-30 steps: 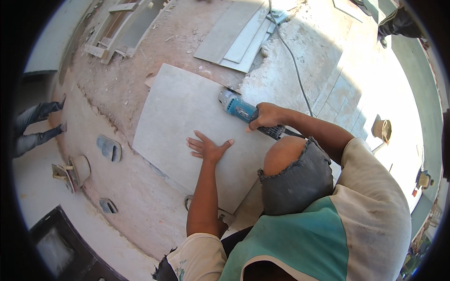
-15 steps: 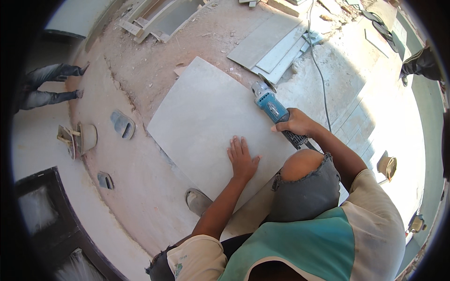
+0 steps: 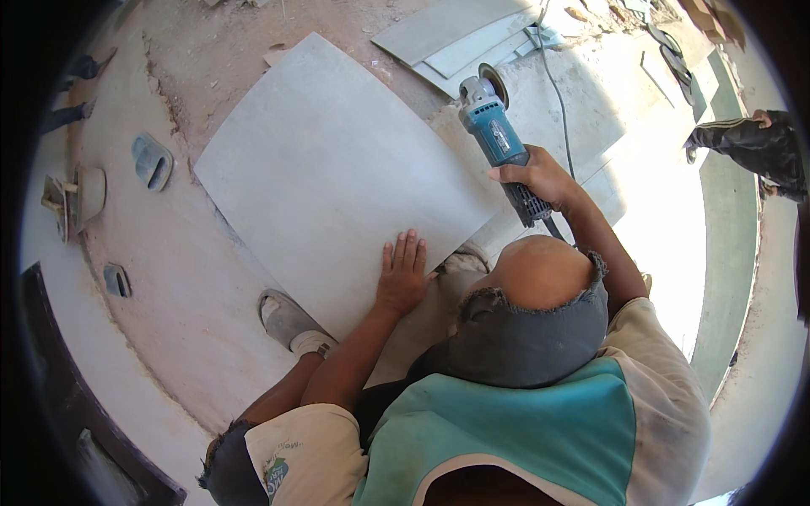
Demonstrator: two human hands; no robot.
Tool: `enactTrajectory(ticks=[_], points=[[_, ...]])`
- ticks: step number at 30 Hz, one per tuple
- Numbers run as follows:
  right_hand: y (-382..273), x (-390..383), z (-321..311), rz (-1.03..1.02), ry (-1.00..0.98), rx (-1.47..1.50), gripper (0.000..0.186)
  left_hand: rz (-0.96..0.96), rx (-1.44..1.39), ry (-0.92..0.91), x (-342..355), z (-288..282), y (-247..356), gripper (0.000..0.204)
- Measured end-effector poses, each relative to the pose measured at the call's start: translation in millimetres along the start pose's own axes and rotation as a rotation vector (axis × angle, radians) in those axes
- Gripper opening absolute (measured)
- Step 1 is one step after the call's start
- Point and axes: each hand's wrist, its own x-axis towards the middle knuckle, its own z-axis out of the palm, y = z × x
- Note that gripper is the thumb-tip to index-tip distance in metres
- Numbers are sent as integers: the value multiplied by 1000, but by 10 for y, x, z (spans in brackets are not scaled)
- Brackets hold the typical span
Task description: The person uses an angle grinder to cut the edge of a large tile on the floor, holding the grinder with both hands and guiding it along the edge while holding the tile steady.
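My right grip point(image 3: 533, 179) clamps the grinder point(image 3: 498, 135), right of the tile point(image 3: 337, 160); my left grip point(image 3: 403, 274) lies unclenched on that tile's near edge. Ahead, stacked panels point(image 3: 451, 32) and a cable point(image 3: 558, 93); leftward, floor point(image 3: 190, 278) with two slippers point(image 3: 153, 162).

The dusty floor point(image 3: 173, 261) was partly covered by a large pale tile point(image 3: 337, 169); overlapping panels point(image 3: 447, 29), two slippers point(image 3: 153, 162) and a bucket point(image 3: 89, 198) were also supported there.
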Motion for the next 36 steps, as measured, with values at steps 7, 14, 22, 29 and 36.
enactTrajectory(ticks=[7,14,22,29,36], points=[[38,-98,36,35,-21,49,57,-5,5,26,-23,-22,22,75],[-13,271,402,-51,-70,-4,68,-4,71,12,7,-17,-17,73],[31,682,806,-94,-76,-119,69,109,345,36,30,-48,1,62],[18,710,877,-111,-100,-162,84,96,228,81,26,10,42,59],[-32,797,881,-138,-89,-168,74,120,204,161,75,-118,79,62]])
